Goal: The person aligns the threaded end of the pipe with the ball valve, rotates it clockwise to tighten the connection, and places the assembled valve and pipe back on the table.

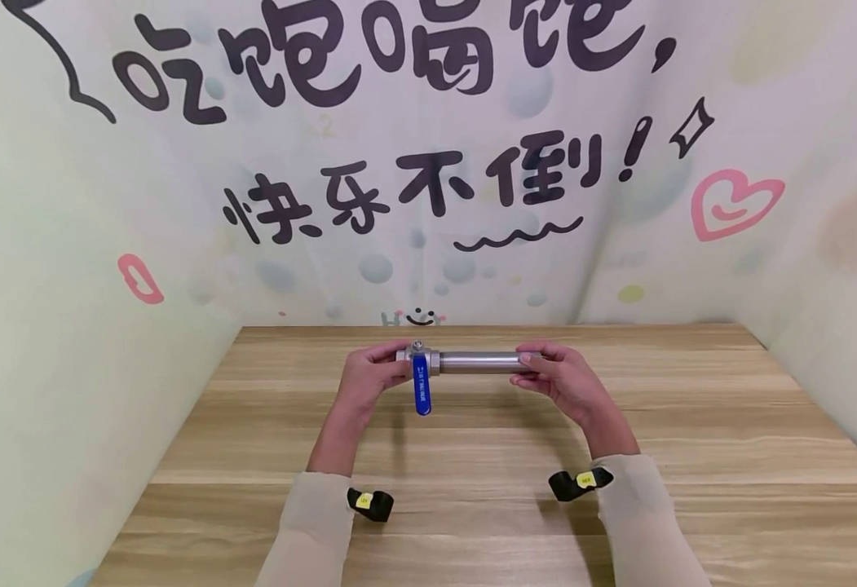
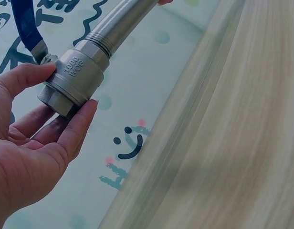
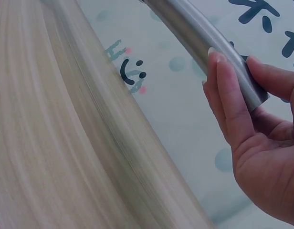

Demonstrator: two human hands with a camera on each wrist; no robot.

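Both hands hold one assembly level above the wooden counter (image 1: 472, 456), near its far edge: a steel ball valve (image 1: 419, 359) screwed onto a steel pipe (image 1: 478, 362). The left hand (image 1: 371, 373) grips the valve body, thumb on one side and curled fingers on the other; in the left wrist view the stamped marks "1000 WOG" can be read on the body, while the open end of the valve is partly covered by the fingers (image 2: 75, 131). The valve's blue lever handle (image 1: 421, 390) hangs down toward the person; the left wrist view cuts it off at the frame's top edge. The right hand (image 1: 562, 378) wraps the pipe's free end, whose tip is hidden in the palm. Behind stands a printed backdrop (image 1: 428, 163) with large dark characters, cropped at the top. Black wrist straps (image 1: 579, 483) with yellow tags sit over pale sleeves; the tag text is too small to read.
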